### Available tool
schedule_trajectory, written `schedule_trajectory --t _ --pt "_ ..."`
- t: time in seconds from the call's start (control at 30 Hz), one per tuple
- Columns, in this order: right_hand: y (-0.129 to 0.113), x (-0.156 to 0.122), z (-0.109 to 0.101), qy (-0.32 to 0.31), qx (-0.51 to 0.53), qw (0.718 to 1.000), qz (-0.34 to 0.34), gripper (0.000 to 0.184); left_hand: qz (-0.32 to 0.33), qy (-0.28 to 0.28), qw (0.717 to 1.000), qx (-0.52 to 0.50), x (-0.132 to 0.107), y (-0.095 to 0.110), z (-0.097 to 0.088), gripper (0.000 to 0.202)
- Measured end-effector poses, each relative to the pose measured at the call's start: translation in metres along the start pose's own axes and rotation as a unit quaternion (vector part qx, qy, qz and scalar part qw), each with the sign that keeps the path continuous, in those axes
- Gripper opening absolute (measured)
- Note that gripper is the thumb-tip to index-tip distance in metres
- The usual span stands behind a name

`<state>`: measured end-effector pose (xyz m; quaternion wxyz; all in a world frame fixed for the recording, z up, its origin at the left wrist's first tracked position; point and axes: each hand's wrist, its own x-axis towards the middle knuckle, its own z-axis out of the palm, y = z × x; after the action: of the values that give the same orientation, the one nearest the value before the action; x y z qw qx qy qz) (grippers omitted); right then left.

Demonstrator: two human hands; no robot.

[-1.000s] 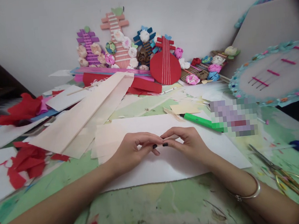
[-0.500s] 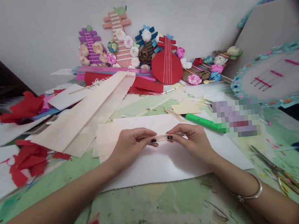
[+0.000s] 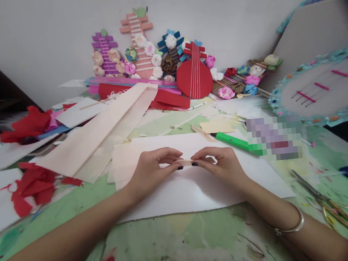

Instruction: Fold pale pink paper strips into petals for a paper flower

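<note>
Between my hands is a small strip of cream paper (image 3: 187, 162), most of it covered by my fingers. My left hand (image 3: 155, 165) pinches its left end between thumb and fingers. On the right end, my right hand (image 3: 221, 160) pinches it the same way, the thumbs a short gap apart. Both hands are just over a white sheet (image 3: 168, 200) lying on the table. A piece of pale cream paper (image 3: 123, 162) lies partly under the sheet's left side. Just beyond my right hand rests a green-handled cutter (image 3: 238, 142).
Gold-handled scissors (image 3: 325, 204) lie at the right. Long folded cream paper (image 3: 101, 137) and red crepe scraps (image 3: 36, 187) cover the left. Along the wall stand paper instruments with flowers, one a red lute (image 3: 194, 79). A round flower-edged panel (image 3: 326, 87) leans at the right.
Both thumbs have shifted slightly downward on the cream strip and rolled a little. My right hand has moved slightly left, narrowing the gap between the thumbs.
</note>
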<state>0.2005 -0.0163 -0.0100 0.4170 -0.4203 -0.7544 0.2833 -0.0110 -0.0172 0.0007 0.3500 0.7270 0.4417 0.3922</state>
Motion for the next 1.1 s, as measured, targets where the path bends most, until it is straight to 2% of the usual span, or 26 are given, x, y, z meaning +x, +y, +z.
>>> schedule_trajectory --t 0.3,0.4,0.63,0.87,1.1 --pt "-0.0057 -0.0014 0.0029 -0.019 -0.066 0.996 -0.065 0.010 -0.005 -0.010 1.000 -0.021 -0.0023 0.0004 0.0013 0.017" --pt "-0.0041 -0.0026 0.0030 -0.015 -0.048 0.998 -0.049 0.011 -0.007 -0.008 1.000 -0.029 -0.0022 0.0010 0.0017 0.018" --pt "-0.0042 -0.0005 -0.0007 0.055 0.003 0.998 -0.013 0.006 -0.005 0.010 0.993 -0.117 -0.0013 -0.0006 -0.0001 0.027" --pt "-0.0057 -0.0019 0.0006 0.067 0.009 0.997 -0.024 0.008 0.013 0.024 0.996 -0.091 -0.0003 0.0052 -0.0013 0.008" --pt "-0.0044 -0.0021 0.0003 0.078 -0.020 0.996 -0.047 0.009 -0.022 0.033 0.994 -0.098 0.0019 0.0058 -0.0026 0.005"
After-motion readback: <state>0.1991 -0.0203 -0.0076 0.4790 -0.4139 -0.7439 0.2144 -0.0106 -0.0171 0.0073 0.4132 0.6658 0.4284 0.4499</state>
